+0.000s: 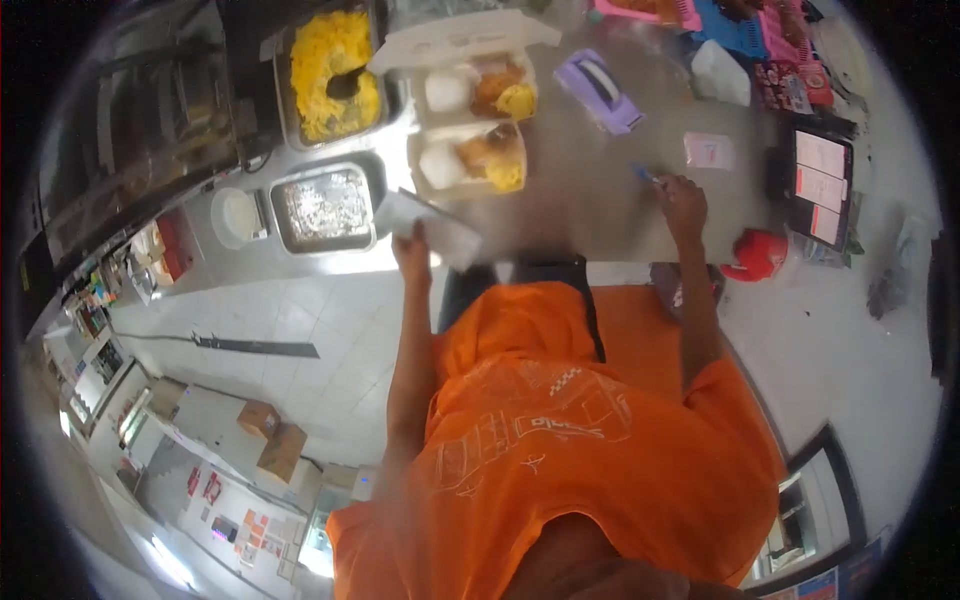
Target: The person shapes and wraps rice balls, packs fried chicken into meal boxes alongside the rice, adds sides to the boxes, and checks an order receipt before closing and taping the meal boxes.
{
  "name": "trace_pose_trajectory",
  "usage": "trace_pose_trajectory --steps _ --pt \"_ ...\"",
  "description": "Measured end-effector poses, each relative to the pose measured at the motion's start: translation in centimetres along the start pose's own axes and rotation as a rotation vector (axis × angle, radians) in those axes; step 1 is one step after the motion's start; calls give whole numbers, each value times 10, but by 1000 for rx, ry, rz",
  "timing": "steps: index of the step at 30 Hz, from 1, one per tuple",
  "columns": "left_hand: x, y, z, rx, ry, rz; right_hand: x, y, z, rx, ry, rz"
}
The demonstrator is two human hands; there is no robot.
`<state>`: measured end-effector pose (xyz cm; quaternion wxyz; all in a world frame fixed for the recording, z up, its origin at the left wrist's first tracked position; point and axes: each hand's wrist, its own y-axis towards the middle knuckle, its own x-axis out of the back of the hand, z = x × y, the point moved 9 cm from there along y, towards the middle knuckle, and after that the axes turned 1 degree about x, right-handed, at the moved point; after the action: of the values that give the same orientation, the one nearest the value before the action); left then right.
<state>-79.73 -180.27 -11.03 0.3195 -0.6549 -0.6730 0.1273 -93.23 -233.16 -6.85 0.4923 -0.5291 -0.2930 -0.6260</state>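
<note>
My left hand [412, 250] is closed on the edge of a flat, pale, stiff sheet [445, 232] at the counter's near edge; whether it is paper or a folded carton I cannot tell. Between the fingers of my right hand [684, 208] is a blue pen [643, 174], its tip pointing up and left over the steel counter [600, 215]. Just beyond that hand lies a small pale pink card or pad [708, 151]. Two food boxes past my left hand hold white rice [440, 166], brown fried pieces [497, 95] and yellow scrambled egg [508, 178]. The rear one has its lid [465, 40] raised.
Left stand a tray of yellow egg [335, 70] and a nearly bare metal tray [322, 208]. A purple tape dispenser [598, 92] sits toward the back. On the right are a dark tablet or terminal [822, 190], a red bundle [758, 254] and pink and blue baskets [735, 30].
</note>
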Motion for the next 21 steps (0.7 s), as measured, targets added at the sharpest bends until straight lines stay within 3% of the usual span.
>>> trace_pose_trajectory --steps 2,4,6,8,9,12,14,16,19,21 --pt "12 17 14 -253 187 -153 2 -21 13 -73 146 -30" --pt "11 -7 -17 -347 171 -191 5 -43 37 -151 377 -37" --pt "11 -42 -59 -641 609 -378 -1 -75 78 -252 679 14" --pt "2 -42 -46 -757 837 -264 -16 -98 137 -81 954 -110" --pt "0 -34 -39 -616 857 -185 -26 -101 172 -78 1009 -52" --pt "-13 -29 -35 -811 1009 -69 -48 -96 273 -77 1170 67" --pt "-9 -24 -31 -803 1016 -27 -63 -82 315 44 1055 88" --pt "-1 -21 -28 -821 1018 -10 -81 -68 341 -12 998 118" --pt "9 -17 -19 -836 958 21 -89 -58 366 157 918 -92" --pt "13 -17 -20 -808 904 27 -102 -56 374 117 961 -38"
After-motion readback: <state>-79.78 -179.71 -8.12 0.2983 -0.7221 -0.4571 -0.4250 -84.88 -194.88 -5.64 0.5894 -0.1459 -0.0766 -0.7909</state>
